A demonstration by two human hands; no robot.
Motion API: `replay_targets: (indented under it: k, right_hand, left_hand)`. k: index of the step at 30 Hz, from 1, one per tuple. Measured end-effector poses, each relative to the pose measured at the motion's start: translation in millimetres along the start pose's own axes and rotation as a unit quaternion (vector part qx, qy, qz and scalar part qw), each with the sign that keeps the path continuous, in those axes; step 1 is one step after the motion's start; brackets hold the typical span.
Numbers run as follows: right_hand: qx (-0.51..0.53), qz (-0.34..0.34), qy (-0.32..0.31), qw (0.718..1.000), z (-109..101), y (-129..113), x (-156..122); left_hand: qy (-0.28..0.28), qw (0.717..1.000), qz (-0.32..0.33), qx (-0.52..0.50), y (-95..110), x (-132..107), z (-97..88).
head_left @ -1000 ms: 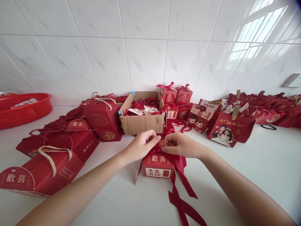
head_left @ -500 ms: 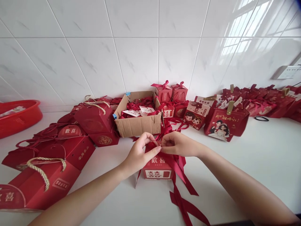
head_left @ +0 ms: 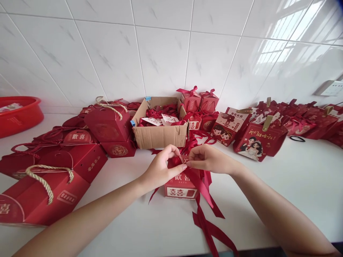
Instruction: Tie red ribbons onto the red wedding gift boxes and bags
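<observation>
A small red gift box (head_left: 181, 185) with gold characters stands on the white counter (head_left: 289, 178) in front of me. Red ribbon (head_left: 207, 217) runs over its top and trails down toward the counter's near edge. My left hand (head_left: 160, 167) pinches the ribbon at the top left of the box. My right hand (head_left: 207, 159) pinches the ribbon from the right, fingertips almost meeting the left hand's. Both hands are closed on the ribbon above the box lid.
An open cardboard carton (head_left: 160, 134) holding ribbons and tags sits just behind the box. Red handled gift bags (head_left: 50, 189) lie at the left, more bags (head_left: 259, 141) and bowed boxes (head_left: 199, 101) at the right and back. A red basin (head_left: 18, 116) is at far left. A black hair tie (head_left: 297, 139) lies at right.
My hands stayed on the ribbon over the box, the left fingers shifting their pinch. The view moved slightly, with the box a little higher in frame.
</observation>
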State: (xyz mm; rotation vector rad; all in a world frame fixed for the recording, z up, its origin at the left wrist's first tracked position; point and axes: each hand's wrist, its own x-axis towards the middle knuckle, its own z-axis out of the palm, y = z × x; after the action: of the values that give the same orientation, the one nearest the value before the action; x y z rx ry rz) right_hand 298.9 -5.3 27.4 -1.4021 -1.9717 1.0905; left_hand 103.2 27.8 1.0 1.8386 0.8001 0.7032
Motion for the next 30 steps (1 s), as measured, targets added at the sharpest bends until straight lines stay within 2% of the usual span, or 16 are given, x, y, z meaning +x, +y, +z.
replay_targets:
  k: [16, 19, 24, 28, 30]
  right_hand:
    - [-0.063, 0.012, 0.005, 0.998, -8, -3, -5]
    - [-0.035, 0.011, -0.009, 0.999, -8, -2, -4]
    - [-0.003, 0.011, -0.01, 1.0, -8, -3, -4]
    - [0.004, 0.017, -0.007, 1.0, -6, -2, -4]
    - [0.002, 0.022, -0.003, 1.0, -5, -1, -3]
  left_hand:
    - [-0.009, 1.0, 0.02, 0.016, -5, 0, -1.9]
    - [-0.021, 1.0, 0.003, 0.022, -3, 4, -9.2]
    - [-0.063, 0.998, -0.02, 0.023, 1, 15, -33.3]
    - [-0.116, 0.988, -0.05, 0.088, 6, 17, -45.8]
    - [-0.119, 0.984, -0.052, 0.121, 7, 16, -46.3]
